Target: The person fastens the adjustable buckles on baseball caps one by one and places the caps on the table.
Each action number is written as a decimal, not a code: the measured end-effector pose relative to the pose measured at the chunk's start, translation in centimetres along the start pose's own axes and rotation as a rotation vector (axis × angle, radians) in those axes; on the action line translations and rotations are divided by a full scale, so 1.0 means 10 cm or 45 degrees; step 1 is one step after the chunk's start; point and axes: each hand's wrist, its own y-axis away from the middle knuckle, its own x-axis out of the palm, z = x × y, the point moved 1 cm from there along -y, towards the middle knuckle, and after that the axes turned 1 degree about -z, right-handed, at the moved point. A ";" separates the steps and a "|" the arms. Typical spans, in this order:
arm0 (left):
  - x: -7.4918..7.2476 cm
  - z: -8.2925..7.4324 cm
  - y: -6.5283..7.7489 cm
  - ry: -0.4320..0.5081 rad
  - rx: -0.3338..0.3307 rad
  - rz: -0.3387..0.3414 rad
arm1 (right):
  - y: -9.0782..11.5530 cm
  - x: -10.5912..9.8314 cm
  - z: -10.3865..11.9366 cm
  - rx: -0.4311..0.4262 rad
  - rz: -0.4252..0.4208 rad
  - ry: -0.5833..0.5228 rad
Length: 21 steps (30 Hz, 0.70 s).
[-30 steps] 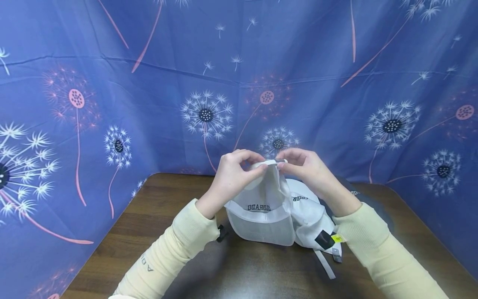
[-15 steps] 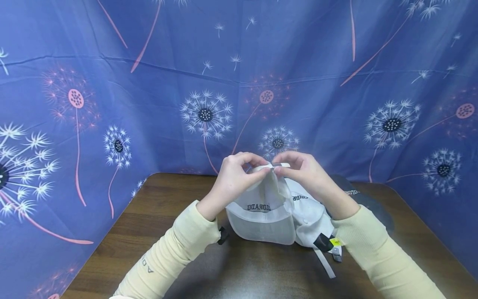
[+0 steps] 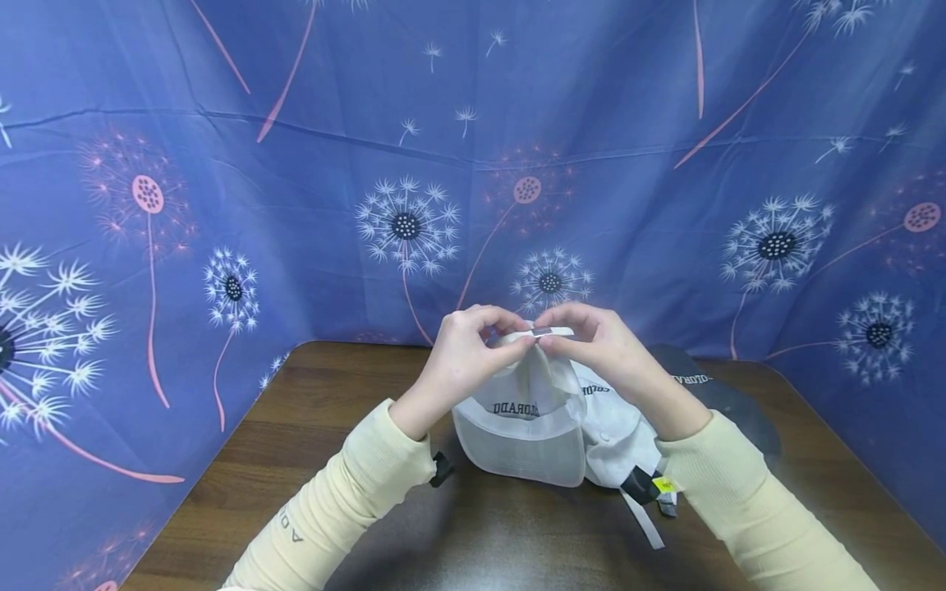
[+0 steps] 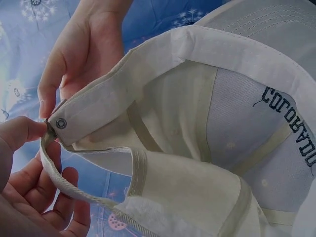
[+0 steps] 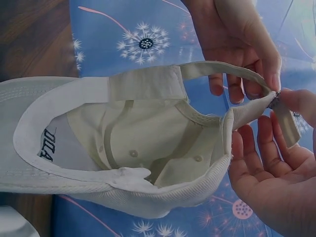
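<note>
A white baseball cap (image 3: 520, 451) lettered COLORADO hangs between both hands with its inside towards me, its brim low near the table. At its back, my left hand (image 3: 460, 349) pinches the adjusting strap (image 4: 66, 183) between thumb and forefinger, right at a small metal buckle (image 5: 274, 100). Opposite it, my right hand (image 3: 612, 349) pinches the band at the same buckle, the fingertips of both hands nearly meeting. In the right wrist view the strap's loose tail (image 5: 288, 127) sticks out past the buckle. A metal snap (image 4: 60, 123) shows on the band's inner side.
To the right, a second white cap (image 3: 617, 431) lies on the wooden table (image 3: 296, 427), its strap (image 3: 645, 521) trailing forward. Behind the right forearm rests a dark grey cap (image 3: 742, 410). A blue dandelion-print cloth (image 3: 310, 230) hangs behind the table.
My right hand has shifted left, towards the left fingertips, and both hands have sunk slightly. The strap's pale tail shows further out on the right. The cap's brim has moved slightly right.
</note>
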 end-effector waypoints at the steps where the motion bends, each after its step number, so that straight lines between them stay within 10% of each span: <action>1: 0.00 0.00 0.00 0.001 0.001 -0.003 | 0.00 0.00 0.00 -0.001 0.002 -0.001; 21: 0.00 0.02 0.03 -0.003 -0.009 -0.007 | 0.09 -0.07 0.03 0.116 0.019 0.016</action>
